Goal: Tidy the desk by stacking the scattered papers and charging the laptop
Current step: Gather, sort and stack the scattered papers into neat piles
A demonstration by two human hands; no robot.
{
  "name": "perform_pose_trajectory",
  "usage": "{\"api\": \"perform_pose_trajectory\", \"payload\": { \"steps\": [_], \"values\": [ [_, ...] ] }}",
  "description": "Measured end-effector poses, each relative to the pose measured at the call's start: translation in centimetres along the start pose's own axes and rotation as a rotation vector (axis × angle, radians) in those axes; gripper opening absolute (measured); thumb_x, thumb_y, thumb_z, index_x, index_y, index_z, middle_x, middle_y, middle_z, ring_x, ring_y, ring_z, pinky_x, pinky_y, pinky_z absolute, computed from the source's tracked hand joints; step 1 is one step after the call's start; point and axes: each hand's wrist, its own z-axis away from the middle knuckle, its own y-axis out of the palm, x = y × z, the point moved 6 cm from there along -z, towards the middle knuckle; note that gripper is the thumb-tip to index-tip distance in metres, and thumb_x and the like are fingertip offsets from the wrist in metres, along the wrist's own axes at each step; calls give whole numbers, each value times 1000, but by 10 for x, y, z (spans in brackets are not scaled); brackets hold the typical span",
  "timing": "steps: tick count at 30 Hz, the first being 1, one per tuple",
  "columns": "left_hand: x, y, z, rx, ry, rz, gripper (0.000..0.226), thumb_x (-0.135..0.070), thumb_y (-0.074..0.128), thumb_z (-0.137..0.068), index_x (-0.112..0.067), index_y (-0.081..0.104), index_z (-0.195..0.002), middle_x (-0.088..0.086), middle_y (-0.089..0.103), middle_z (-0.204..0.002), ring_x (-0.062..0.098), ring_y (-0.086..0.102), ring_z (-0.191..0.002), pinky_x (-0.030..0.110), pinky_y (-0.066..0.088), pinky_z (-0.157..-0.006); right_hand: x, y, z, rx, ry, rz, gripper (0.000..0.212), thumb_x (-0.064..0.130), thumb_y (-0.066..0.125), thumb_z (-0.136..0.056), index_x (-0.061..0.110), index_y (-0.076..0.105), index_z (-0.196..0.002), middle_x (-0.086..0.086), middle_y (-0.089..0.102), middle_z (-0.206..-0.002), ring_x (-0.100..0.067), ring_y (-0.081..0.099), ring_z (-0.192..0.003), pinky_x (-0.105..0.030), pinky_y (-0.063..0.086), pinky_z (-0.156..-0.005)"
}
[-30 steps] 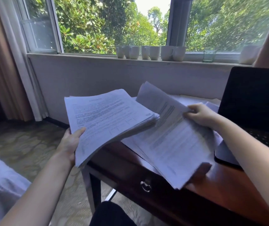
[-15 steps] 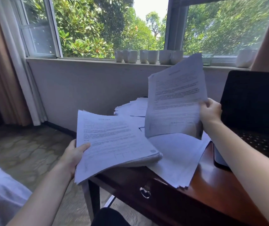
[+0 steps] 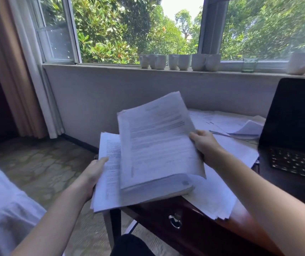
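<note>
My left hand (image 3: 94, 174) grips the left edge of a thick stack of printed papers (image 3: 111, 182), held over the desk's left corner. My right hand (image 3: 205, 145) grips a second bundle of sheets (image 3: 157, 141) by its right edge; this bundle lies across the top of the stack, tilted and shifted to the right. More loose papers (image 3: 218, 196) lie on the dark wooden desk (image 3: 240, 224) under both. Another scattered pile (image 3: 231, 122) sits at the back of the desk. An open black laptop (image 3: 296, 126) stands at the right, its screen dark.
Several white mugs (image 3: 181, 61) and a small glass (image 3: 249, 63) line the windowsill behind the desk. A drawer with a metal pull (image 3: 174, 220) faces me. Curtains (image 3: 24, 80) hang at the left; a white bed corner (image 3: 3, 209) is at lower left.
My right hand lifted a bundle of sheets off the desk, raised it, then brought it left and down onto the stack in my left hand. The left hand moved slightly right.
</note>
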Motion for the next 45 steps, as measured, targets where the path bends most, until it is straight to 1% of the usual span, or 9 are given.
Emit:
{"api": "perform_pose_trajectory", "payload": {
  "steps": [3,7,11,15,21,31,36,40,45],
  "values": [
    [2,0,-2,22,-41,76,46,-42,37,-100,-9,64,-117,17,70,-109,36,65,-99,40,54,-75,-9,31,17,103,25,60,29,2,41,-95,10,58,-73,-4,61,-70,-15,57,-59,-17,47,-47],
    [0,0,-2,1,-53,88,36,-32,43,-100,-5,63,-114,19,68,-109,31,67,-85,33,55,-60,-18,58,25,121,-117,454,25,6,41,-90,1,59,-75,-8,60,-79,-21,58,-79,-32,48,-66],
    [-3,-1,-3,-20,-5,-21,17,-7,48,-97,2,61,-103,12,72,-73,22,69,-53,25,52,-41,-21,64,24,225,-173,714,18,11,40,-91,2,55,-92,-8,60,-97,-22,54,-92,-30,40,-72],
    [-6,-4,-5,-59,91,-189,18,-7,55,-94,-1,59,-110,8,73,-88,17,71,-66,23,51,-49,-24,64,17,331,-151,1013,29,32,44,-93,15,50,-115,-3,57,-114,-26,53,-104,-35,44,-84],
    [-18,-14,4,-193,306,-122,16,-7,58,-92,-10,51,-105,2,64,-96,12,63,-76,23,45,-56,-20,48,-5,244,-197,795,34,24,49,-94,15,53,-127,1,55,-98,-17,49,-92,-24,34,-75],
    [0,-33,-19,-221,241,-71,19,-12,58,-93,-12,48,-109,3,65,-96,18,65,-77,26,49,-55,-22,28,-67,40,-259,1056,41,29,55,-89,21,52,-129,-4,43,-138,-25,35,-129,-33,30,-101],
    [17,-40,-28,-237,199,43,21,-12,60,-92,-14,54,-113,11,67,-107,31,66,-91,47,54,-81,-26,49,-78,311,-295,1107,68,43,63,-86,23,35,-144,6,28,-152,-16,24,-140,-30,23,-108],
    [13,-42,-30,-264,219,169,17,-5,53,-95,-13,52,-110,7,65,-95,25,63,-80,35,49,-64,-31,64,-88,440,-234,1060,83,55,63,-81,23,27,-148,1,25,-155,-17,21,-143,-33,21,-114],
    [7,-53,-39,-316,218,225,21,-3,50,-96,-9,51,-116,7,62,-91,22,59,-75,33,45,-60,-21,69,-104,369,-315,1379,76,67,57,-78,20,43,-136,-5,61,-118,-29,52,-112,-35,42,-85]
  ]
}}
